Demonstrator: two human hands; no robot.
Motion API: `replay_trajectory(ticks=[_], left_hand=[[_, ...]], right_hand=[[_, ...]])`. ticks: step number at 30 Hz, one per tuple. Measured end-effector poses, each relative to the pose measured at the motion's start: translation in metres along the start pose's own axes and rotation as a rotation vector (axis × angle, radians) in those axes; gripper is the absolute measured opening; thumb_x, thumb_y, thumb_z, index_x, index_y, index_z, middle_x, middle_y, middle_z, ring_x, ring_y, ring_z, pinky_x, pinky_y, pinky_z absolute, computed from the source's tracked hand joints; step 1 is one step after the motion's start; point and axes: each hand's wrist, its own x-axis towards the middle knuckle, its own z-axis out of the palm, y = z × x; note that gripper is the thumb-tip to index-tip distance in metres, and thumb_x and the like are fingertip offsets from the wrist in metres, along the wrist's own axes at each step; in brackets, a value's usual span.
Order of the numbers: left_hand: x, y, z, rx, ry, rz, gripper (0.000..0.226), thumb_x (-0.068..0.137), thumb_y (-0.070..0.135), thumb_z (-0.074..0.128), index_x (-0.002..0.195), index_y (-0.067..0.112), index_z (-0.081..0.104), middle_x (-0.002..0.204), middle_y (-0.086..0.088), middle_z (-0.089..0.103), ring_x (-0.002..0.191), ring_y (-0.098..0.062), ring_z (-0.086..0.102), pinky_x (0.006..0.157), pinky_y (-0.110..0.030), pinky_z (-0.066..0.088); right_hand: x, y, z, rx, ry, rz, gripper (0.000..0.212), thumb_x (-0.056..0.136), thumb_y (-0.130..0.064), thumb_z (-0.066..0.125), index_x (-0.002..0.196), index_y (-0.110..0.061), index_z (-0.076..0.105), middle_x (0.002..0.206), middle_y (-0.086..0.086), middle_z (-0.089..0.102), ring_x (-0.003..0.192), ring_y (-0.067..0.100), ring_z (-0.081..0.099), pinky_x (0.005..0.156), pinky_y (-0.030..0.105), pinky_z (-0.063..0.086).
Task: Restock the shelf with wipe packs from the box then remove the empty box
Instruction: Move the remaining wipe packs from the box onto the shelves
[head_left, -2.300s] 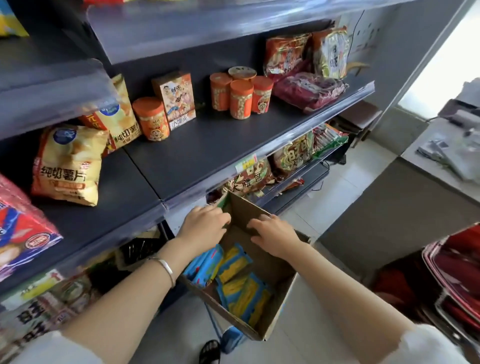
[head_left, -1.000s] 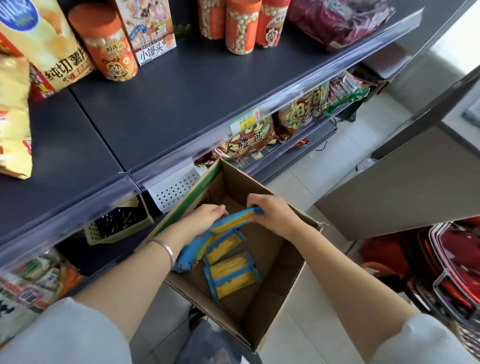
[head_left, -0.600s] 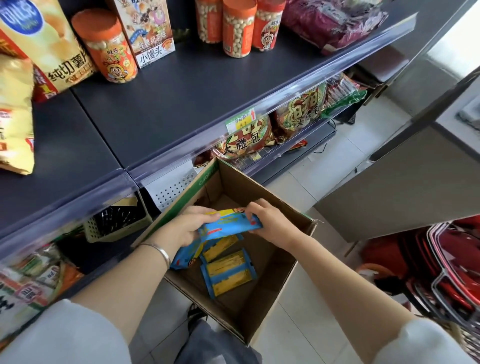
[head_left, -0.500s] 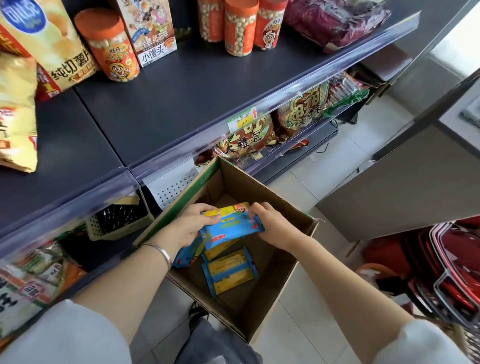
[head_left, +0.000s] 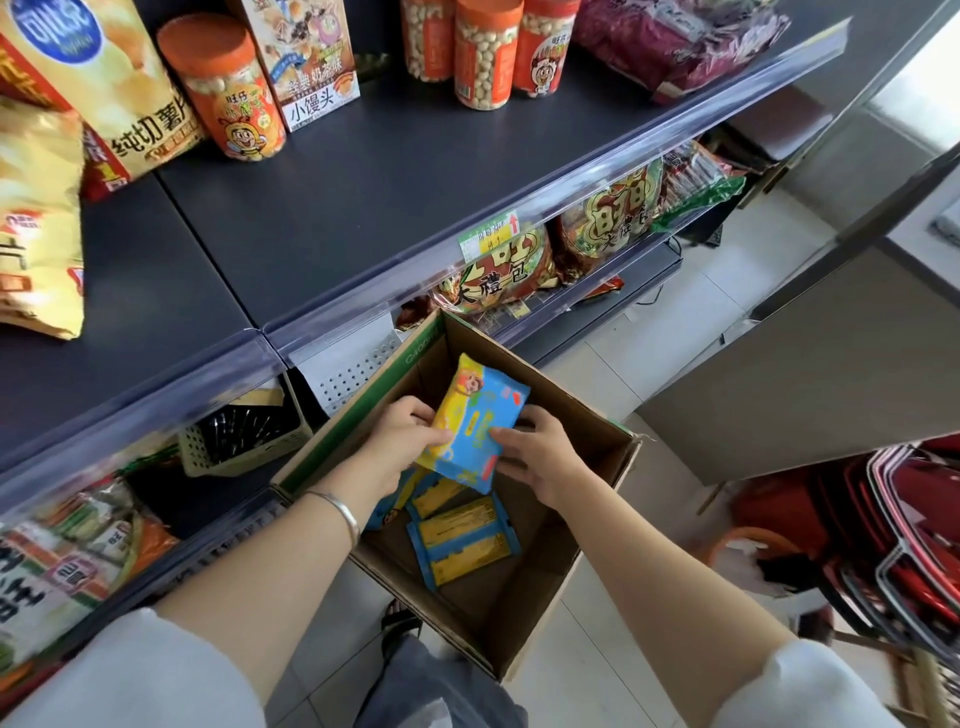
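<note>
An open cardboard box (head_left: 592, 462) stands below the dark grey shelf (head_left: 363, 182). Over its opening, a blue and yellow wipe pack (head_left: 475, 421) is tilted up on end, held from both sides. My left hand (head_left: 402, 434) grips the pack's left edge, and my right hand (head_left: 537, 452) grips its lower right edge. More blue and yellow wipe packs (head_left: 462, 540) lie flat on the box floor, partly hidden under my left wrist.
Orange-lidded snack jars (head_left: 228, 88), a carton and chip bags (head_left: 31, 218) stand at the back of the shelf, with bare board in front. Bagged snacks (head_left: 498, 270) fill the shelf below. Red shopping baskets (head_left: 893, 535) are stacked at the right, beside a grey counter (head_left: 810, 374).
Both hands have lifted one wipe pack from the packs in the box and turned it from flat to upright. The view has shifted slightly.
</note>
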Motion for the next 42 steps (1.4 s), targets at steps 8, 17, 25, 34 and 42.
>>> replay_trajectory(ticks=[8,17,25,34,42], left_hand=[[-0.005,0.011,-0.008,0.554,0.092,0.376,0.070,0.084,0.015,0.067,0.141,0.026,0.030,0.143,-0.005,0.038,0.129,-0.024,0.041,0.104,-0.039,0.039],[-0.006,0.031,0.006,1.459,-0.099,0.425,0.022,0.088,0.032,0.061,0.103,0.018,0.054,0.109,-0.005,0.062,0.106,-0.027,0.059,0.075,-0.032,0.037],[0.002,0.027,-0.023,1.529,0.130,0.351,0.006,0.092,0.021,0.052,0.088,0.018,0.048,0.090,-0.003,0.055,0.090,-0.027,0.058,0.068,-0.032,0.038],[0.013,0.012,-0.027,1.436,0.223,0.457,0.015,0.091,0.018,0.050,0.085,0.020,0.037,0.094,-0.006,0.062,0.092,-0.032,0.061,0.065,-0.032,0.035],[0.017,0.010,-0.027,1.430,0.228,0.467,0.015,0.091,0.017,0.049,0.085,0.018,0.037,0.088,-0.005,0.060,0.087,-0.030,0.062,0.061,-0.032,0.035]], right_hand=[[0.001,-0.010,-0.005,-0.811,-0.026,-0.270,0.031,0.084,-0.012,0.069,0.115,-0.011,0.064,0.099,0.003,0.062,0.093,0.018,0.061,0.085,0.033,0.053],[0.008,-0.015,0.014,-1.006,-0.120,-0.460,0.025,0.082,-0.016,0.072,0.105,-0.009,0.068,0.104,0.007,0.068,0.091,0.014,0.058,0.082,0.026,0.049],[0.054,0.022,0.005,-1.207,-0.008,-0.296,0.047,0.091,-0.020,0.060,0.136,-0.017,0.047,0.131,0.007,0.056,0.118,0.023,0.054,0.094,0.033,0.047],[0.099,0.050,0.035,-1.762,-0.234,-0.327,0.060,0.094,-0.014,0.044,0.149,-0.022,0.021,0.157,0.003,0.013,0.143,0.035,0.011,0.110,0.047,0.028],[0.104,0.042,0.033,-1.798,-0.203,-0.132,0.077,0.075,-0.030,0.078,0.138,-0.012,0.038,0.143,0.013,0.030,0.131,0.037,0.033,0.103,0.045,0.039]])
